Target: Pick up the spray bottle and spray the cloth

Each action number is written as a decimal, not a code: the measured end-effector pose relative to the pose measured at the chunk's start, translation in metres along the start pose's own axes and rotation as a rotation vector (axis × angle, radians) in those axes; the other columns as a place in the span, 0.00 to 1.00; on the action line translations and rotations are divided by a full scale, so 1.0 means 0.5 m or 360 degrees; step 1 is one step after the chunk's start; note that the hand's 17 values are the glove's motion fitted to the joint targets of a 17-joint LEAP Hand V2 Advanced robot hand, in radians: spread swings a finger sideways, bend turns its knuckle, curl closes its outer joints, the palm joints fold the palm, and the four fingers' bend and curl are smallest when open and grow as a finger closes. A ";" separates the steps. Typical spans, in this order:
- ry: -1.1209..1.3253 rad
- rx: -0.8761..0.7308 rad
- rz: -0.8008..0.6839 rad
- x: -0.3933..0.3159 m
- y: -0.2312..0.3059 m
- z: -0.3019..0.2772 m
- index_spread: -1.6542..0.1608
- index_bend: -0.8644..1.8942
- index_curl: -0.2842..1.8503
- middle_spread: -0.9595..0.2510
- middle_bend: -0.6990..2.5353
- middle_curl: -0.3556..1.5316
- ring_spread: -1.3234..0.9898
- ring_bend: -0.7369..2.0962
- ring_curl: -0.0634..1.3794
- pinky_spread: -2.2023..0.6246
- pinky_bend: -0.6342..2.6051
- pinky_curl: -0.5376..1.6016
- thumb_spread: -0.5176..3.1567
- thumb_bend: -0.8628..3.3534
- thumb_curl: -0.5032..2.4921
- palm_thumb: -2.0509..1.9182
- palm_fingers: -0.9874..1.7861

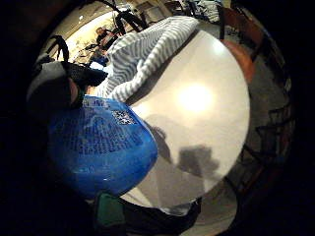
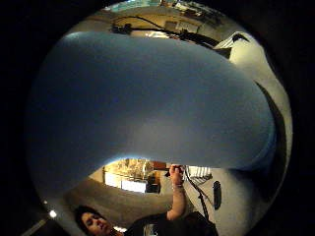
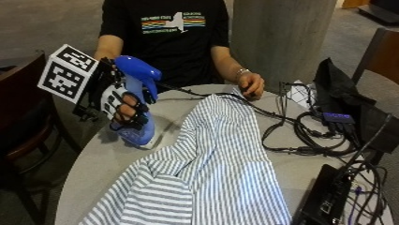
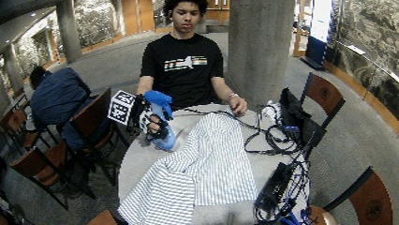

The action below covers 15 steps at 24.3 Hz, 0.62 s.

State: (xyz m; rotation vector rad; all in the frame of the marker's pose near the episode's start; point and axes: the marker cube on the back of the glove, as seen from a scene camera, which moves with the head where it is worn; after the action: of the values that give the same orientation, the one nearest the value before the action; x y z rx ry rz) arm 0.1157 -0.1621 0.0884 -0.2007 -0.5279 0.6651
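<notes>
Round pale surface (image 3: 106, 164), occupying the lower half of the outside view. A striped cloth (image 3: 212, 159) lies spread across it, from the centre of the frame down to the lower edge — one corner near the person's bare hand (image 3: 251, 86), which rests on the surface at centre right. A tangle of black cables (image 3: 299, 136) and a dark box (image 3: 327, 197) lie at the right side of the surface, beside the cloth.

Blue spray bottle (image 3: 138, 103), left of centre, just beside the cloth's left edge. It stands upright, its nozzle head pointing toward the right of the frame; whether its base touches the surface or sits slightly above it cannot be told. The gloved right hand (image 3: 121, 107) grasps the bottle, its fingers (image 3: 131, 105) curled round the neck below the head.

In the little finger side palm view the bottle's blue body (image 1: 101, 147) lies close to the palm, with the cloth (image 1: 142, 54) beyond it on the surface (image 1: 206, 113).
</notes>
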 end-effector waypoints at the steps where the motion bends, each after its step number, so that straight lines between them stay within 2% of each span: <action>1: 0.0058 -0.0027 0.0029 -0.002 -0.005 -0.007 0.83 0.39 0.34 0.74 0.28 0.41 0.53 0.39 0.31 0.75 0.32 0.42 0.30 0.20 0.36 0.78 0.80; 15: 0.0737 -0.0337 0.0247 0.002 -0.041 -0.051 0.83 0.38 0.36 0.74 0.28 0.42 0.53 0.39 0.32 0.74 0.33 0.43 0.28 0.20 0.37 0.78 0.79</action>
State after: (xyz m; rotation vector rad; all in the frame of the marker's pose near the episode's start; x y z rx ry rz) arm 0.1409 -0.1777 0.0743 -0.5836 -0.1358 0.6860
